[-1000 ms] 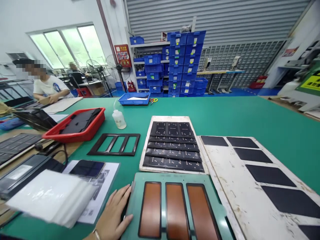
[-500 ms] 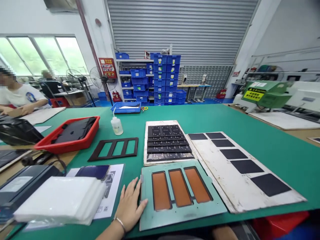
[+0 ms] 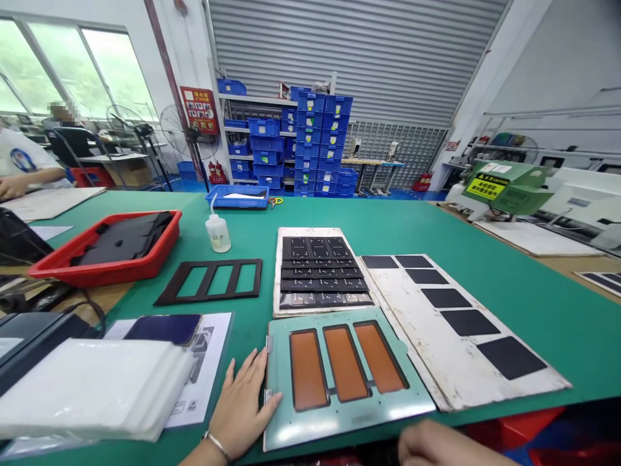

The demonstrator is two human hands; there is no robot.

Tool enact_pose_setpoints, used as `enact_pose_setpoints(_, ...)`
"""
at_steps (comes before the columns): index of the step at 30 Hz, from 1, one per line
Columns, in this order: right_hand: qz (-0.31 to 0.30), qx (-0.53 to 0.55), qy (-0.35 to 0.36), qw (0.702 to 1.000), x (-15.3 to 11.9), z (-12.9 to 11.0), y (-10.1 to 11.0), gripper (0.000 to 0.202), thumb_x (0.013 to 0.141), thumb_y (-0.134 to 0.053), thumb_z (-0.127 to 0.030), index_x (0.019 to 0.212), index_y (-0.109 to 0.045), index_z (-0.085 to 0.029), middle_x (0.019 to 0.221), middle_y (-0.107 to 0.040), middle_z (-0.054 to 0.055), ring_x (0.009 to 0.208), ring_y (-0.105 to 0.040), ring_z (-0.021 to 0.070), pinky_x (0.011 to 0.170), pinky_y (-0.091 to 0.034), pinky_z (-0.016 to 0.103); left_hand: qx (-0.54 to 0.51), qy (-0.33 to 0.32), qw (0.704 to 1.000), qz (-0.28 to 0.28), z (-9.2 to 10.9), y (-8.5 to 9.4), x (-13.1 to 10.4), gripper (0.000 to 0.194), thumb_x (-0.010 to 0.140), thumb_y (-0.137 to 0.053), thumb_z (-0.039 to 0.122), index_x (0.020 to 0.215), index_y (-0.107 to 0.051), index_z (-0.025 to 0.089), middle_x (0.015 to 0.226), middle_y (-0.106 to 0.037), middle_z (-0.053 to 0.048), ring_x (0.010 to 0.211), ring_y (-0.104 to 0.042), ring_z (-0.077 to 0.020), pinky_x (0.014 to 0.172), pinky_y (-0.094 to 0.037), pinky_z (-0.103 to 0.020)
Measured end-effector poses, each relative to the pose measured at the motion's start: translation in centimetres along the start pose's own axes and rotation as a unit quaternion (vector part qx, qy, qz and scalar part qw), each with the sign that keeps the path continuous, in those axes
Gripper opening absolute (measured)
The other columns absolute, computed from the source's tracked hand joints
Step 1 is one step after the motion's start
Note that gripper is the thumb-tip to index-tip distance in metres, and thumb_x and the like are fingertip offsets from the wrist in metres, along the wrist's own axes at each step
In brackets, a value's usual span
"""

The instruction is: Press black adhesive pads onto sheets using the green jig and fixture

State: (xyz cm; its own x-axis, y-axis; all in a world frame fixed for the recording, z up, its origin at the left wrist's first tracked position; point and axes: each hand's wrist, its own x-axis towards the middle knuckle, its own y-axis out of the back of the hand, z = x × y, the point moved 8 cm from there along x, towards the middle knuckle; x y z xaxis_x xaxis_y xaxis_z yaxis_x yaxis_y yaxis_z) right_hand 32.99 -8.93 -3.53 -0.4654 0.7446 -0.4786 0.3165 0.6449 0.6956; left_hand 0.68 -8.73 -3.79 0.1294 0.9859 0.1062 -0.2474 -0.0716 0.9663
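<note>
Lying right of the left hand, touching its thumb: green plate.

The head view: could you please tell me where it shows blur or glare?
In the head view, the right hand is blurred while the left hand looks sharper; also in that view, the windows look washed out and pale glare marks the green plate.

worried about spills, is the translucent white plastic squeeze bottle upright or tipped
Upright: the translucent white plastic squeeze bottle stands on the smooth green tabletop, with its thin pale spout at the top.
</note>
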Motion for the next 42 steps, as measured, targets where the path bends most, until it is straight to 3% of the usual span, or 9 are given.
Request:
enact_pose_setpoints(3,0.119,-0.001,0.078,0.990,1.3,-2.8,6.4,0.031,0.087,-0.037,-0.035,0.088,-0.066,-0.023,0.090,-0.068,0.004,0.084,-0.062,0.0177,0.076,-0.047,0.027,0.008,-0.001,1.000,-0.006,0.1,0.1,0.1,0.070,0.088,-0.038,0.047,0.144,-0.003,0.023,0.143,-0.037,-0.006,0.132,-0.031,-0.0289,0.106,-0.022,-0.057)
enact_pose_setpoints(5,0.232,-0.052,0.081,0.968,2.8,-1.7,9.4,0.037,0.088,-0.035,-0.038,0.106,-0.063,-0.022,0.112,-0.063,0.008,0.106,-0.056,0.0216,0.093,-0.042,0.035,0.017,0.000,1.000,-0.012,0.1,0.1,0.2,0.072,0.089,-0.038,0.048,0.144,0.001,0.024,0.143,-0.036,-0.005,0.133,-0.029,-0.0289,0.106,-0.024,-0.056)
enact_pose_setpoints(8,0.317,-0.112,0.035,0.941,5.7,1.9,10.2,0.053,0.087,-0.037,-0.042,0.130,-0.048,-0.015,0.139,-0.042,0.012,0.129,-0.035,0.0260,0.107,-0.028,0.043,0.031,-0.008,0.999,-0.015,0.4,0.3,0.5,0.074,0.089,-0.038,0.049,0.143,0.008,0.026,0.144,-0.034,-0.005,0.133,-0.029,-0.0283,0.106,-0.025,-0.054)
enact_pose_setpoints(11,0.291,-0.103,-0.009,0.951,8.3,5.1,8.3,0.062,0.089,-0.031,-0.044,0.138,-0.035,-0.006,0.143,-0.035,0.014,0.132,-0.031,0.0244,0.109,-0.028,0.041,0.041,-0.018,0.999,-0.018,0.8,0.5,0.7,0.076,0.090,-0.037,0.048,0.142,0.013,0.026,0.145,-0.032,-0.006,0.133,-0.030,-0.0272,0.106,-0.025,-0.053)
enact_pose_setpoints(15,0.266,-0.098,-0.014,0.959,9.3,6.5,6.7,0.061,0.091,-0.023,-0.041,0.140,-0.030,-0.004,0.143,-0.035,0.013,0.132,-0.033,0.0224,0.109,-0.028,0.039,0.044,-0.026,0.998,-0.022,1.0,0.5,0.7,0.076,0.090,-0.037,0.047,0.142,0.014,0.024,0.145,-0.031,-0.009,0.132,-0.032,-0.0272,0.107,-0.022,-0.053)
enact_pose_setpoints(26,0.278,-0.122,-0.012,0.953,8.6,7.1,6.5,0.057,0.091,-0.023,-0.034,0.136,-0.037,-0.003,0.137,-0.043,0.016,0.129,-0.038,0.0258,0.110,-0.025,0.045,-0.038,0.110,0.993,-0.038,0.8,-1.4,2.1,0.076,0.090,-0.037,0.045,0.143,0.014,0.025,0.147,-0.028,-0.012,0.134,-0.028,-0.0270,0.108,-0.014,-0.058)
enact_pose_setpoints(34,0.263,-0.124,-0.030,0.956,8.0,6.2,7.0,0.054,0.089,-0.028,-0.029,0.135,-0.039,-0.003,0.144,-0.033,0.015,0.133,-0.029,0.0239,0.111,-0.022,0.043,0.009,0.059,0.998,0.005,1.8,-1.4,2.2,0.074,0.091,-0.033,0.039,0.143,0.015,0.019,0.145,-0.031,-0.019,0.132,-0.030,-0.0309,0.104,-0.021,-0.061)
enact_pose_setpoints(38,0.285,-0.136,-0.023,0.948,8.1,5.5,9.9,0.048,0.089,-0.030,-0.032,0.129,-0.049,-0.012,0.142,-0.038,0.011,0.132,-0.031,0.0230,0.110,-0.019,0.043,0.019,0.059,0.998,0.013,1.3,-1.8,2.1,0.072,0.091,-0.034,0.039,0.144,0.010,0.018,0.144,-0.032,-0.018,0.135,-0.024,-0.0320,0.104,-0.021,-0.062)
enact_pose_setpoints(42,0.351,-0.160,-0.079,0.919,11.2,6.1,17.3,0.055,0.088,-0.033,-0.036,0.140,-0.032,-0.015,0.147,-0.028,0.011,0.135,-0.022,0.0230,0.110,-0.013,0.042,0.036,0.066,0.997,0.023,1.4,-1.4,2.4,0.069,0.090,-0.033,0.038,0.145,0.003,0.019,0.147,-0.026,-0.016,0.135,-0.022,-0.0322,0.104,-0.018,-0.062)
